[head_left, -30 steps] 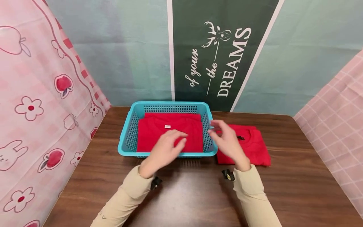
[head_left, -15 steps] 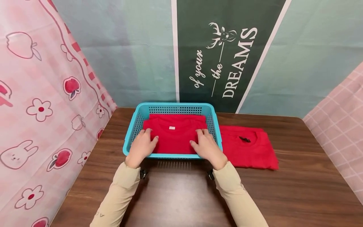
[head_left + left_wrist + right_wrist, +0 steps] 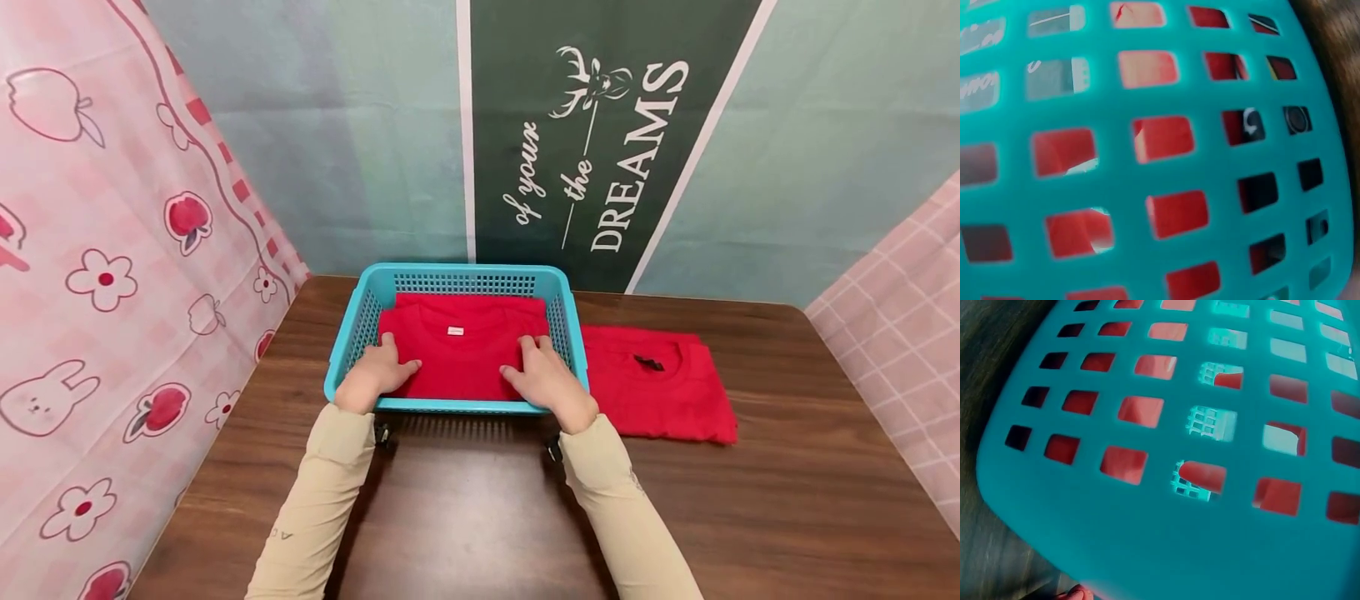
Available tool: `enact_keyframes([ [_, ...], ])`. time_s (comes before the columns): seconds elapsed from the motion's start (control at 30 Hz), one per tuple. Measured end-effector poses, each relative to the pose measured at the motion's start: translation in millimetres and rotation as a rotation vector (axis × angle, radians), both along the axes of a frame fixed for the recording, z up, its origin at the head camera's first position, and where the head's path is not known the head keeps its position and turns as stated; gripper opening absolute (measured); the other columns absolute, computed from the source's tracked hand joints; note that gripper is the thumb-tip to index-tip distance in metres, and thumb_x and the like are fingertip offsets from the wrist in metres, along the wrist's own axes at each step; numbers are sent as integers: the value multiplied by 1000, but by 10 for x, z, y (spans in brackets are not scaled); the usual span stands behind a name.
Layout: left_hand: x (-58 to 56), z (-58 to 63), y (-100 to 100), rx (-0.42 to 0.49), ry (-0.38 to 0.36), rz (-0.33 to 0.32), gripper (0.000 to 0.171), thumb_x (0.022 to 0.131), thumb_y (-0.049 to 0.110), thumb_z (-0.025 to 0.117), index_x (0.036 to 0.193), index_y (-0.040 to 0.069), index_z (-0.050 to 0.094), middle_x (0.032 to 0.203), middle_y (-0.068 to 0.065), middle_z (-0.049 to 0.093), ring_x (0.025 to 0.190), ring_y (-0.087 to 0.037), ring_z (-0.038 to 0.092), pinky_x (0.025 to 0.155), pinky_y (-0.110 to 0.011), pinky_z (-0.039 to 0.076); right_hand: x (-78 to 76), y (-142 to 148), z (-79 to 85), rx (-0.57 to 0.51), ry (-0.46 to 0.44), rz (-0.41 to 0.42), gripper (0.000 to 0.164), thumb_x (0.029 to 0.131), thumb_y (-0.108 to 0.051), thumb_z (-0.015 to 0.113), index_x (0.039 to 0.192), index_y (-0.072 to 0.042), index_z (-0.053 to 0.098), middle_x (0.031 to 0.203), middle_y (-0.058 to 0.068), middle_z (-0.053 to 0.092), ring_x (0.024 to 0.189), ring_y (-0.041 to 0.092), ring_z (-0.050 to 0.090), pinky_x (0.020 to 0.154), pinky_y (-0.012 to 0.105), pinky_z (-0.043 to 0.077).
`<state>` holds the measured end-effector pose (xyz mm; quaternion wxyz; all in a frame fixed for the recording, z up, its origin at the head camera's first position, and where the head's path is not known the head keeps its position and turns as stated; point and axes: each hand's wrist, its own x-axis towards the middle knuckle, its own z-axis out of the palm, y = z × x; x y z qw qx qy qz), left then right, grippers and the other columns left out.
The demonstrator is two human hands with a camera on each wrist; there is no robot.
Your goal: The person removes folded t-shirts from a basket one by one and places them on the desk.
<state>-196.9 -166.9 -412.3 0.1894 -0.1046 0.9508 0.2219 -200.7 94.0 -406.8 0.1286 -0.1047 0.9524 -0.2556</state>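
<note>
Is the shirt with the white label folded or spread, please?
Folded: the shirt makes a compact rectangle inside the basket, label near the top, with no sleeves spread out.

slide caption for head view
Left hand and right hand at opposite sides of a shirt in a basket, another shirt outside.

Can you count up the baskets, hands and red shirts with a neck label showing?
Blue basket: 1
Hands: 2, left hand and right hand
Labelled red shirts: 2, white-labelled shirt inside the basket, black-labelled shirt outside it
Total: 5
</note>
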Motion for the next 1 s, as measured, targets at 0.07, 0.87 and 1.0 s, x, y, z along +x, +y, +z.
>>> enact_keyframes([
  [0.07, -5, 3, -33, 34, 5, 2, 82, 91, 39, 60, 147, -4, 18, 137, -32, 39, 126, -46, 41, 100, -57, 44, -16, -8, 3, 7, -5, 10, 76, 87, -33, 67, 146, 1, 33, 143, 25, 36, 129, 39, 41, 103, 54, 44],
  [0.87, -31, 37, -99, 308, 154, -68, 54, 93, 24, 62, 140, 3, 44, 135, -20, 50, 120, -36, 48, 97, -48, 47, -48, 5, -13, 26, -33, 56, 71, 80, -33, 75, 138, -2, 46, 134, 20, 45, 122, 37, 44, 99, 53, 47],
  [1.0, -26, 39, -109, 351, 165, -13, 49, 95, 24, 58, 138, 3, 46, 129, -19, 54, 111, -32, 53, 92, -44, 49, -77, -5, -23, 41, -55, 84, 77, 76, -33, 79, 139, -3, 45, 133, 19, 46, 122, 37, 44, 96, 52, 49],
])
